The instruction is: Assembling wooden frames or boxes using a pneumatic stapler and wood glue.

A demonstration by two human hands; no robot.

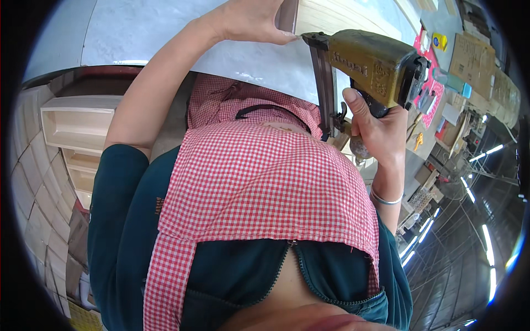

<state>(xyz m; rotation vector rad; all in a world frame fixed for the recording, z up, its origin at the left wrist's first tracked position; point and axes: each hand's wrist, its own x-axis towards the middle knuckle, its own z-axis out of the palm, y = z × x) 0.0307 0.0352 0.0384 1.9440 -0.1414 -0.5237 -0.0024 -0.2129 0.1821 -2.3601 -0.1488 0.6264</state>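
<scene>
At the top of the head view my left hand (248, 21) is closed round the end of a wooden piece (286, 16), thumb on the near side; its other fingers run out of the picture. My right hand (378, 127) grips the handle of a worn, brass-coloured nail gun (367, 60), with the thumb up along the back. The gun's nose points left, beside the wooden piece and close to my left thumb. Whether the nose touches the wood I cannot tell. A long dark magazine hangs from the nose towards my apron.
Pale wooden boards (353, 15) lie beyond the gun on the grey-white worktop (160, 33). Open wooden boxes (83, 124) are stacked below left. On the right are a yellow container (439, 42), a cardboard box (472, 65) and an orange tool (419, 141).
</scene>
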